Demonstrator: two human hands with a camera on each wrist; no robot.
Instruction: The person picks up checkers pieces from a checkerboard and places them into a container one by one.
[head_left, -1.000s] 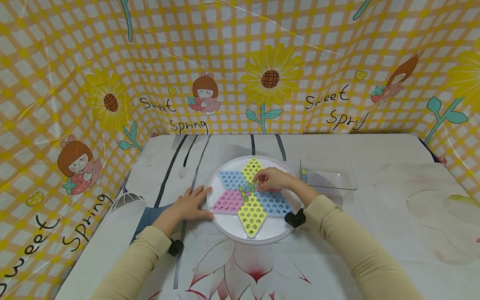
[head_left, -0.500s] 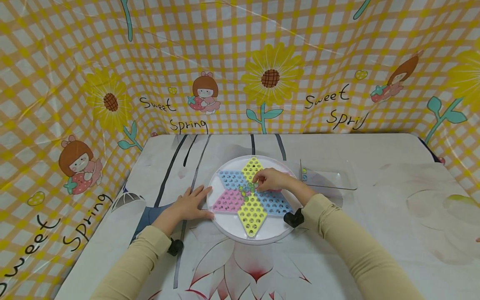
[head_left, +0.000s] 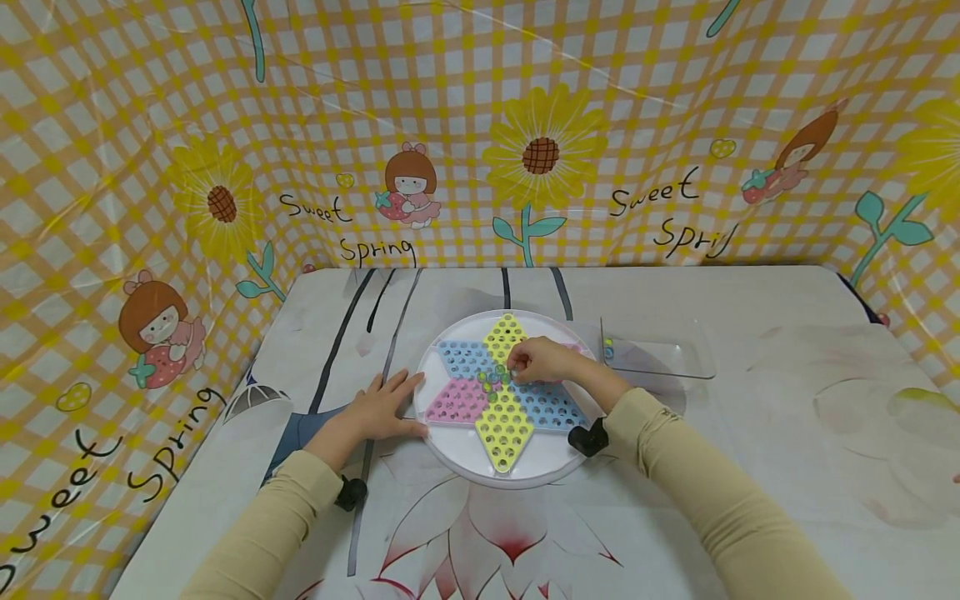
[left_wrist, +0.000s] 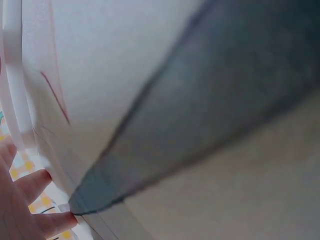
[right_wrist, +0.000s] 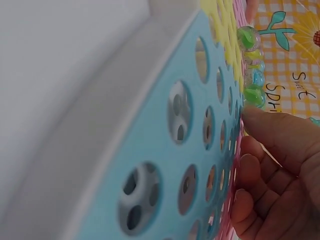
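A round white Chinese checkers board (head_left: pixel 450 454) bears a star of yellow, blue and pink hole-dotted points. Several glass marbles (head_left: pixel 491 383) sit clustered at the star's centre. My right hand (head_left: pixel 546 358) is over the board's right half with its fingers curled, thumb and index finger pinching at a marble on the cluster's right side. In the right wrist view its thumb tip is right at a green marble (right_wrist: pixel 254 95), and the index fingertip is hidden. My left hand (head_left: pixel 386 408) lies with fingers spread at the board's left rim; the left wrist view catches its fingers (left_wrist: pixel 35 185).
A clear plastic tray (head_left: pixel 667 372) with a few marbles at its left end stands right of the board, toward the back. The table (head_left: pixel 750 467) has a printed flower cover, and a checked cloth (head_left: pixel 465 100) rises behind and at the sides.
My right hand shifts only very slightly at the marble cluster, its fingers still close on the same spot. My left hand stays at the board's left rim.
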